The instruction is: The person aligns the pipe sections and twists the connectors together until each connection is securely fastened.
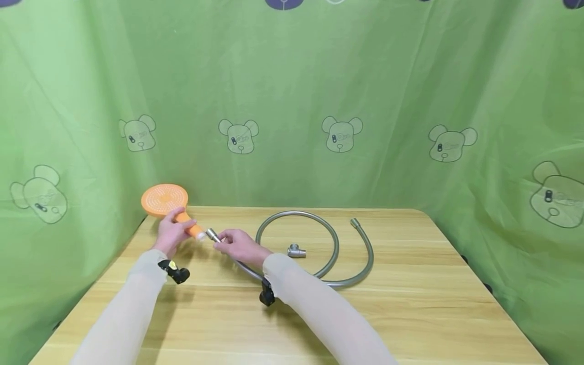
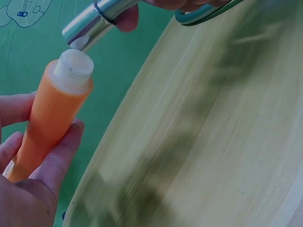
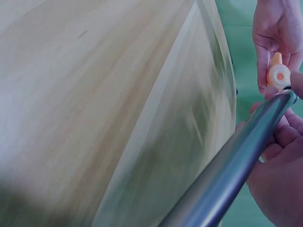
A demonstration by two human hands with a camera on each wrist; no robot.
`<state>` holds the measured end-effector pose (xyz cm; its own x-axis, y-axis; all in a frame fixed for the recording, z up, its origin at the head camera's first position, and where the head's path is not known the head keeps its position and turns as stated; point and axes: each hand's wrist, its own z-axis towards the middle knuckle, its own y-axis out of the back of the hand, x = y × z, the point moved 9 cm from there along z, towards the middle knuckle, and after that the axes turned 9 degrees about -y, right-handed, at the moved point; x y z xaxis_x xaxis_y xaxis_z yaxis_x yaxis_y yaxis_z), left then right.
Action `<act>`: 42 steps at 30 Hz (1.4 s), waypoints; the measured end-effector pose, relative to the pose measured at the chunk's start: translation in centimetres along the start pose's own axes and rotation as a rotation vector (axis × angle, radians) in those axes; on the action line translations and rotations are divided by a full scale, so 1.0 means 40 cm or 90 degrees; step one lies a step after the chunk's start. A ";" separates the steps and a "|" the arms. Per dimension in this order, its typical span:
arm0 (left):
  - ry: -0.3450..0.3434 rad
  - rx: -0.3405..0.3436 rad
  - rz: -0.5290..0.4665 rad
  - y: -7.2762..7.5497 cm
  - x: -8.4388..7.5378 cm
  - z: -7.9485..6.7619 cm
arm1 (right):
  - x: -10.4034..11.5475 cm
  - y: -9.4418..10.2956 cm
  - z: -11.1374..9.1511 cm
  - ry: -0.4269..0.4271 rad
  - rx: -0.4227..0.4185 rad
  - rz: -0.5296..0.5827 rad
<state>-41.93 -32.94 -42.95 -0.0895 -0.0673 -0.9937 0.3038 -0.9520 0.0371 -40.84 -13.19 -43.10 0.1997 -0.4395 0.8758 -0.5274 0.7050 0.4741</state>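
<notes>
My left hand (image 1: 171,234) grips an orange shower head (image 1: 165,198) by its handle, the round perforated face tilted up at the far left of the table. At the handle's lower end a white threaded neck (image 2: 75,66) points toward my right hand (image 1: 241,247). That hand pinches a grey shower hose (image 1: 331,238) just behind its metal end fitting (image 2: 90,23). In the left wrist view the fitting's mouth is right by the white neck, at an angle to it. The hose (image 3: 232,165) runs back under the right palm.
On the wooden table (image 1: 410,314) the hose makes a large loop, its other end fitting (image 1: 355,223) lying toward the back right. Inside the loop lies a small metal valve (image 1: 296,251). A green curtain (image 1: 292,76) with bear drawings encloses the back and sides.
</notes>
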 end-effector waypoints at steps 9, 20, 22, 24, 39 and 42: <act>-0.012 -0.029 0.005 0.010 -0.013 0.005 | 0.008 0.001 0.015 0.001 -0.015 0.004; -0.009 -0.029 0.016 0.016 -0.016 0.004 | 0.025 -0.004 0.015 -0.013 -0.018 0.027; -0.010 -0.032 0.016 0.017 -0.019 0.006 | 0.024 -0.003 0.016 -0.019 -0.023 0.028; -0.011 -0.034 0.020 0.018 -0.023 0.007 | 0.022 -0.001 0.018 -0.022 -0.030 0.031; -0.020 -0.023 0.035 0.010 -0.043 0.005 | 0.043 0.003 0.018 -0.017 -0.074 0.002; -0.022 -0.025 0.038 0.008 -0.048 0.005 | 0.046 0.000 0.017 -0.016 -0.083 0.001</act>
<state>-41.84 -33.18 -41.03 -0.1023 -0.1343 -0.9856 0.3461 -0.9337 0.0913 -41.03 -14.36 -41.53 0.1771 -0.4516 0.8745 -0.4151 0.7713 0.4824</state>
